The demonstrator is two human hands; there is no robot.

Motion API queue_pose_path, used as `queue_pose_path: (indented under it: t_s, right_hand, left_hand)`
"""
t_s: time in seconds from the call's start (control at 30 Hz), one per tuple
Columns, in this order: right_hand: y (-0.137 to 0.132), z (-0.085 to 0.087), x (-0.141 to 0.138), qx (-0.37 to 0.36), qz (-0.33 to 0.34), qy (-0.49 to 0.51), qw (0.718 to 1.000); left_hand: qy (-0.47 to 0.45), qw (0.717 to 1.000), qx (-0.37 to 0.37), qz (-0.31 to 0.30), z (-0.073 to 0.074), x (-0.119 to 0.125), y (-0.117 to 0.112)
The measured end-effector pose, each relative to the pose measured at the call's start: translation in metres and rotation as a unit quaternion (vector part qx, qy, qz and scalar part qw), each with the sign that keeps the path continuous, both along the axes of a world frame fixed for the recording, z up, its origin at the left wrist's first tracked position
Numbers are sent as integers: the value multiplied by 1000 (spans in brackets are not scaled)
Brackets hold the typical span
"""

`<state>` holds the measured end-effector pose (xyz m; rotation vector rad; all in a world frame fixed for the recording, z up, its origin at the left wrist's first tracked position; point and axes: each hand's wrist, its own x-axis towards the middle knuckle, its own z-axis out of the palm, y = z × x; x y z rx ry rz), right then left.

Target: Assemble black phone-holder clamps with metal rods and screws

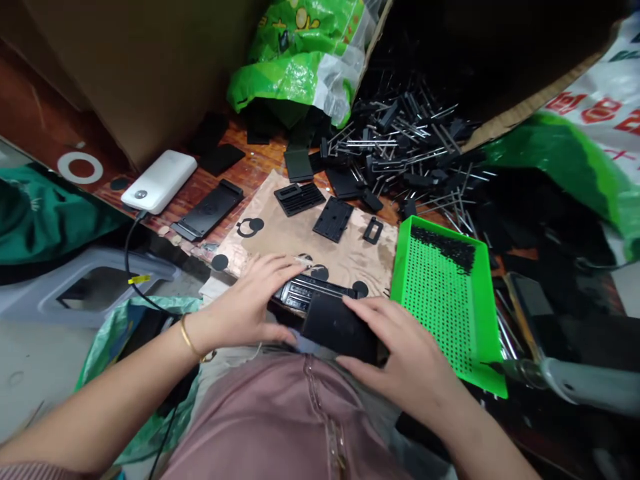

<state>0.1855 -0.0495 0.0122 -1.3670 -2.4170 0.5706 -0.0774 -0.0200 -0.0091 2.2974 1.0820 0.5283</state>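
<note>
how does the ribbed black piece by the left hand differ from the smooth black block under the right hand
The ribbed piece has slots and a glossy sheen; the smooth block has a plain matte face. The ribbed piece lies farther from the person, the block nearer, under the right hand. Both are black and rectangular.

perforated plastic tray (483,293): bright green | plastic parts (333,219): matte black | power bank (159,181): white
</note>
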Motion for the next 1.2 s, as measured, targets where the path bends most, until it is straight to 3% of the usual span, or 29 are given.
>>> queue_pose_path:
  t_s: [0.17, 0.3, 0.53, 0.77, 1.2]
  right_hand:
    - [-5, -4, -19, 12, 30, -28, 999]
    - [-1, -6, -17, 29, 30, -47, 998]
    - [11, -5, -9, 72, -5, -77, 994]
    - [26, -10, -15, 74, 4, -85, 994]
    - [33, -12, -16, 49, 3, -93, 994]
  left_hand:
    - [46, 999, -2, -14, 13, 13, -18]
    - [50, 999, -15, 7, 16, 17, -15]
    - [51, 998, 15, 22, 4, 19, 4]
    - [64, 997, 18, 32, -5, 21, 15]
    - [50, 998, 15, 19, -8, 19, 24]
